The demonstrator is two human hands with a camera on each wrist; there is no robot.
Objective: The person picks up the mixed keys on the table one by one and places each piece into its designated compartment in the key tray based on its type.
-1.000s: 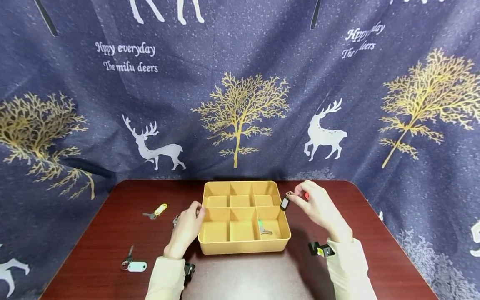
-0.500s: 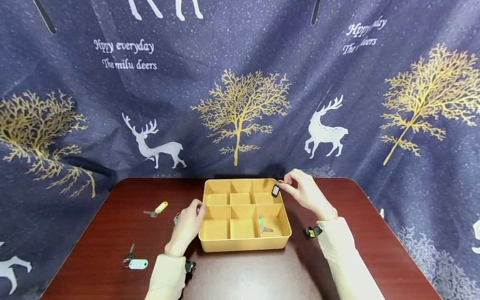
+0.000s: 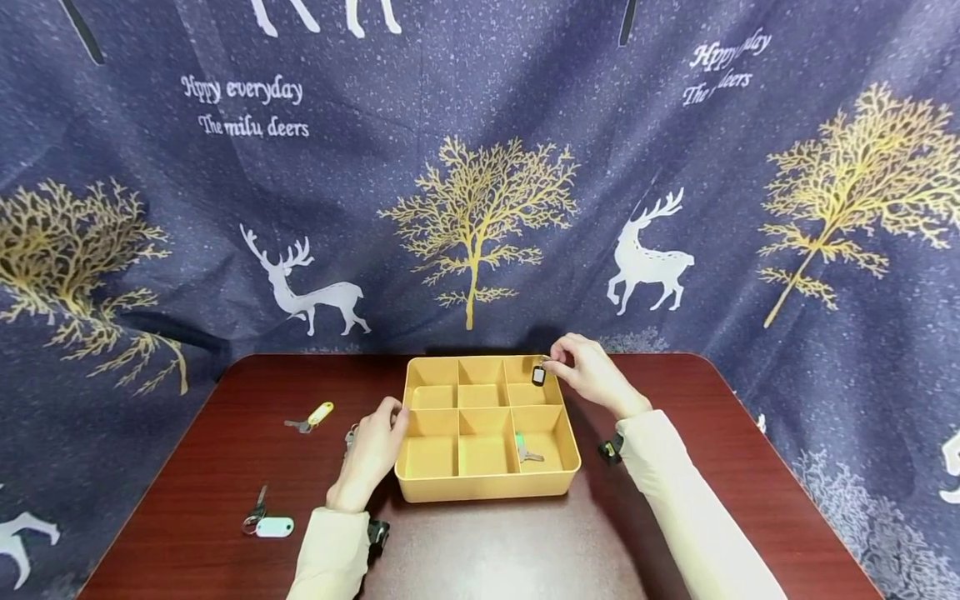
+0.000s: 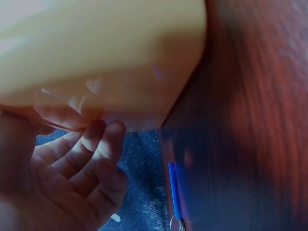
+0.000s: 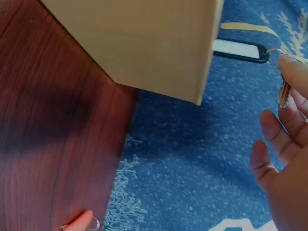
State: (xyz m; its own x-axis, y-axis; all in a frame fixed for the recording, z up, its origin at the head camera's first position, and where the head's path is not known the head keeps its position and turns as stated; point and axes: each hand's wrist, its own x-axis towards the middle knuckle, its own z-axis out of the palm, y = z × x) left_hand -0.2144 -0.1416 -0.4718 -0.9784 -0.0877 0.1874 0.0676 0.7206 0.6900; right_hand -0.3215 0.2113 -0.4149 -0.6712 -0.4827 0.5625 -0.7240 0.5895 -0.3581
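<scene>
1. One black key tag [image 3: 538, 376] hangs over the far right compartment [image 3: 528, 397] of the yellow box [image 3: 480, 488], just left of and slightly below the fingers of the right hand [image 3: 592, 375], which is the nearer of the two hands.
2. Long axis of the tag: close to upright in the head view. In the right wrist view it points away from the fingertips, its far end hidden behind the box wall — contact with the compartment floor cannot be told.
3. Grip of the right hand: closed in a pinch, the thumb at the ring [image 5: 274, 50], a metal key [image 5: 285, 95] at the thumb and fingers; the other fingers stand apart, loosely bent.
4. Grip of the left hand [image 3: 373, 446]: holding the box by its left rim, well apart from the tag.
5. Near right compartment: a green-tagged key [image 3: 521, 440] lies inside — a divider separates it from the compartment below the black tag.
</scene>
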